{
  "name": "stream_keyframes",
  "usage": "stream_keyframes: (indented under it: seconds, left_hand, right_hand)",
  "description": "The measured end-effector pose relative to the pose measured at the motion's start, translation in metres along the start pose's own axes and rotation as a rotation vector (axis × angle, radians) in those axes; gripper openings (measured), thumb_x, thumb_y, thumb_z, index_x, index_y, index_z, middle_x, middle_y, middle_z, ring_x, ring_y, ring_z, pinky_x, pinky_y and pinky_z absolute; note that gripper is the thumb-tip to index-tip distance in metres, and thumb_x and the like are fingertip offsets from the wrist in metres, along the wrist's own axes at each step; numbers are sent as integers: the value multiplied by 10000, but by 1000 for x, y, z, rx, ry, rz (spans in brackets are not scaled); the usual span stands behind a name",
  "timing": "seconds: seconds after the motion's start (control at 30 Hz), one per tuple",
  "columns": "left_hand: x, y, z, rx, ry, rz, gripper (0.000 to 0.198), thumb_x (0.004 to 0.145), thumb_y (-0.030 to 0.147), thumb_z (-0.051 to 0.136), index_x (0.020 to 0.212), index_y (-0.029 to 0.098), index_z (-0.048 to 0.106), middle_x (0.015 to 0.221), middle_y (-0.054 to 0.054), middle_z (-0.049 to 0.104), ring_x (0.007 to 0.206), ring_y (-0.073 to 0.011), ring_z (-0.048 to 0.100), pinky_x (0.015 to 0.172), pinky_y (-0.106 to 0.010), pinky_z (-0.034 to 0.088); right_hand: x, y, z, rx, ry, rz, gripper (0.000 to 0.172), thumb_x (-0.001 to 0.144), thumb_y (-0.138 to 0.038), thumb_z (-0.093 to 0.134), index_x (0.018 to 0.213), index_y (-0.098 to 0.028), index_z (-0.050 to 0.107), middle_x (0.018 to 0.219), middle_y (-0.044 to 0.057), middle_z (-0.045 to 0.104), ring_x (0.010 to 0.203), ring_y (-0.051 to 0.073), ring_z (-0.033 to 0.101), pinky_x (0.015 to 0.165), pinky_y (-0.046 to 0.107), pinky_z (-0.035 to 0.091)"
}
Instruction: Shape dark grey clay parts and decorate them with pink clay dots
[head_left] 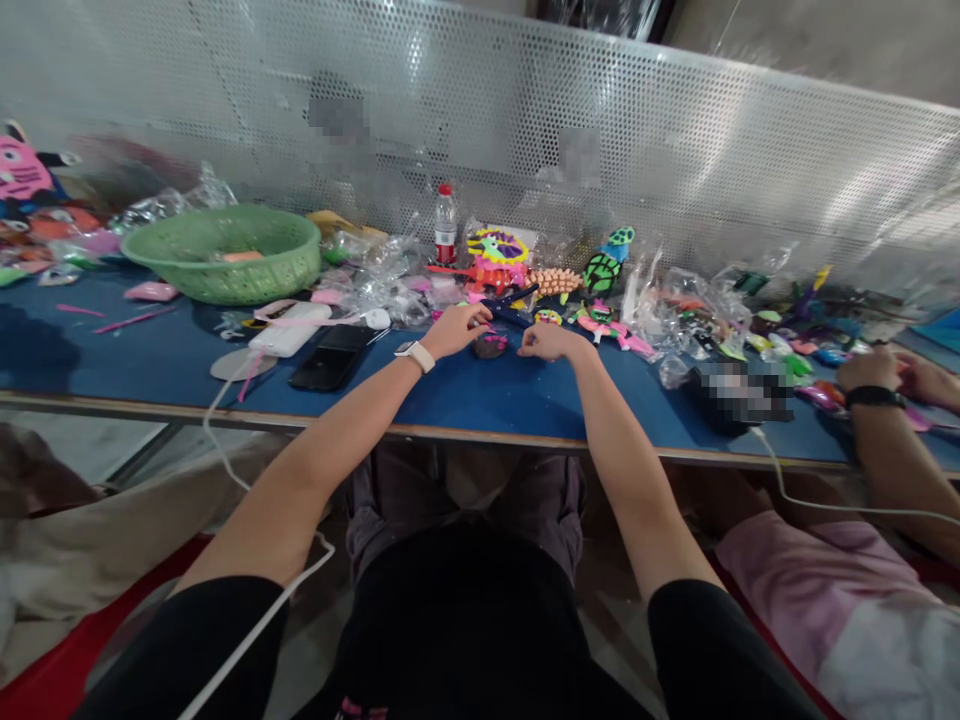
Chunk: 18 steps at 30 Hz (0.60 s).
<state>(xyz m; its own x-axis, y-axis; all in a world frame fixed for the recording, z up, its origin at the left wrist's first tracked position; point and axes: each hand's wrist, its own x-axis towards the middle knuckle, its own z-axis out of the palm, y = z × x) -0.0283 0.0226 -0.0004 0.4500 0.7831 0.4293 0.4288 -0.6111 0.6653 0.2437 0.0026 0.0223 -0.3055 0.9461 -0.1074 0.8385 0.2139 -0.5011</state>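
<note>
Both my hands are over the blue table, a short gap between them. My left hand [459, 330], with a pale-banded watch on its wrist, has loosely bent fingers, somewhat apart, beside a dark rounded lump [491, 347] with small pink bits on top. Whether the fingertips touch the lump is unclear. On the lump's other side, my right hand [551, 342] has its fingers curled together in a pinch; anything in them is too small to make out. Just beyond the hands lies a dark blue, long-armed piece [514, 303].
Colourful modelled figures [499, 248], clear wrappers and a red-capped bottle [445, 225] line the back by a perforated metal panel [480, 110]. Leftward are a green basket [225, 285], a black phone [330, 358] and a white corded device [289, 330]. At right, a co-worker's hands [870, 372] work.
</note>
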Motion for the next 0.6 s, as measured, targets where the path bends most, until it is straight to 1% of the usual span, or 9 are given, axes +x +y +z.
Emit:
stream_keyframes:
  seconds: [0.13,0.23,0.3,0.37,0.4,0.47,0.5,0.6]
  left_hand:
    - [0,-1,-2,32,-28,32,30,992,212,826,993,240,836,1032,-89,881,941,-253,814,1009,-418,662]
    - [1,-2,-1,69,-26,68,43,988,229,839,947,242,834,1017,-82,876,891,-236,785,978,-396,645]
    - [1,-3,0,95,-20,86,69,954,223,881,921,238,823,995,-71,864,871,-228,764,942,-376,627]
    - [1,-3,2,113,-6,101,107,927,206,911,912,231,809,957,-54,844,856,-220,749,903,-350,609]
    - [1,-2,2,118,4,109,117,924,195,914,914,226,802,937,-47,833,845,-216,743,883,-338,600]
    - [1,0,3,128,31,136,118,939,180,899,925,216,787,914,-39,815,830,-213,739,856,-327,586]
    - [0,1,3,135,44,156,111,951,177,886,933,213,781,913,-39,809,834,-215,741,850,-328,580]
    - [-1,5,3,155,82,217,72,985,181,833,964,211,772,950,-46,809,888,-229,757,876,-343,581]
  right_hand:
    - [5,1,2,-82,71,-66,420,889,-192,1012,610,-254,704,589,-36,682,534,124,613,524,266,447]
    - [8,2,3,-110,128,-92,441,889,-236,1016,579,-253,703,582,-14,664,576,150,624,582,299,478]
    - [8,0,5,-64,237,-125,407,903,-292,1008,614,-245,726,595,-3,668,608,170,642,624,320,508]
    - [9,-6,8,75,335,-186,316,959,-359,958,725,-232,787,660,13,723,655,188,681,670,333,552]
    - [9,-9,11,175,352,-222,272,993,-392,922,803,-227,818,708,22,762,676,195,703,682,336,572]
    - [11,-18,18,395,311,-289,240,1024,-445,883,935,-225,844,790,35,819,687,201,733,656,333,599]
    - [12,-22,22,486,277,-313,246,1015,-461,893,961,-227,840,802,38,830,679,202,739,628,328,605]
    - [17,-30,33,662,236,-331,256,944,-432,966,941,-231,808,789,33,835,662,197,749,605,321,634]
